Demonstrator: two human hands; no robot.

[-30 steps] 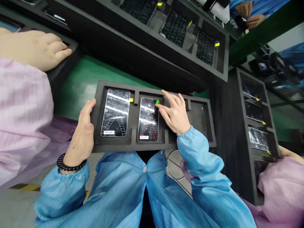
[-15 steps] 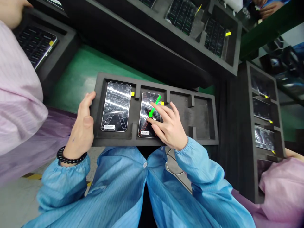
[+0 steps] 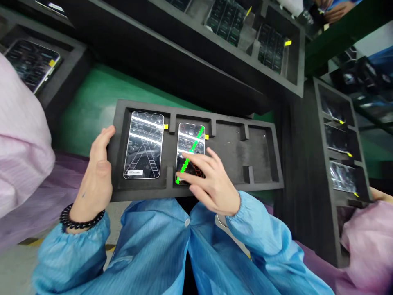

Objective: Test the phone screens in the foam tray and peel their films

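A long black foam tray (image 3: pixel 233 157) rests over my lap, and my left hand (image 3: pixel 97 174) grips its left end, fingers along the outer side. In the left compartment lies a phone (image 3: pixel 145 141), screen up, showing white ladder-like lines, with a white label at its bottom and a yellow tab on its side. My right hand (image 3: pixel 216 184) is spread over the second phone (image 3: pixel 185 139), holding nothing. A fingertip is on or just above the lower left of that screen, where a stepped green diagonal line runs from the upper right corner. The fingers hide the phone's lower right.
Another tray holding lit phones (image 3: pixel 225 22) stands on the bench ahead. More trays stand at the left, with a phone (image 3: pixel 33 65), and at the right, with several dark phones (image 3: pixel 342 176). Pink sleeves (image 3: pixel 368 225) of co-workers flank me. The bench (image 3: pixel 95 106) is green.
My right hand has slid down and left across the second phone, and the green line now reaches the lower left corner. My left hand stays on the tray. The view has shifted slightly.
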